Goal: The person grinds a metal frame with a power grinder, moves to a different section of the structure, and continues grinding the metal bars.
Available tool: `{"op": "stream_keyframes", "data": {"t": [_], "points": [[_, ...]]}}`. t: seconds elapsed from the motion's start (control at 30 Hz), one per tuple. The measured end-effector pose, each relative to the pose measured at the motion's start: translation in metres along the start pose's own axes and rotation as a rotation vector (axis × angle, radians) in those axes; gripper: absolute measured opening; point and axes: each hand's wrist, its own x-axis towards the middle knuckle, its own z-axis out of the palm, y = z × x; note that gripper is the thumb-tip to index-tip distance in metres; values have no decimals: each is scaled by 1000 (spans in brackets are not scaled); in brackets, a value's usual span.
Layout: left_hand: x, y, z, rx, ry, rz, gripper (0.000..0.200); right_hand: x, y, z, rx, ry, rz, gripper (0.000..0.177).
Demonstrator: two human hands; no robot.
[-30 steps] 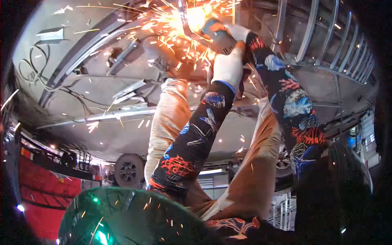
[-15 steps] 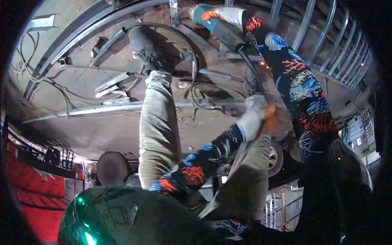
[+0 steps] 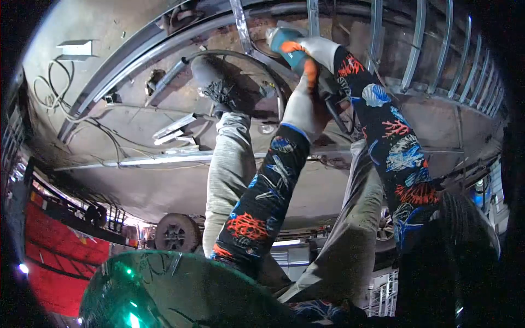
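A teal and dark power tool (image 3: 296,56), which looks like an angle grinder, is held near a curved metal frame (image 3: 243,27) at the top. My right hand (image 3: 318,50), in a white glove with orange fingers, grips the tool's body from the right. Below it, my left hand (image 3: 306,101), gloved the same way, has its fingers closed around the tool's rear part. The gloves and sleeves cover some of the tool, and its working end is hard to make out. A black cord or handle loop (image 3: 340,117) hangs beneath.
My dark shoe (image 3: 212,82) stands beside a loose hose (image 3: 257,63). Metal offcuts (image 3: 175,128) and a long strip (image 3: 136,160) lie on the floor. Parallel metal bars (image 3: 418,46) line the upper right. A dark visor-like surface (image 3: 169,290) blocks the lower left. Vehicle wheels (image 3: 178,233) show behind.
My left hand has moved up from beside my right knee onto the tool. My right hand stays on the tool. The view has shifted slightly.
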Motion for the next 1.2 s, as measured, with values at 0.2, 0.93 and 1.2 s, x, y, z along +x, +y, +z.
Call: {"op": "stream_keyframes", "data": {"t": [0.2,0.93,1.2], "points": [[11,29,11,63,-63,26,45,13,-22,-5,223,-24,117,36],[196,106,-17,603,140,280,74,-266,97,55,1796,169,-168,59],[-26,28,-54,1399,111,262,32,-235,40,39,1523,60,85,48]]}}
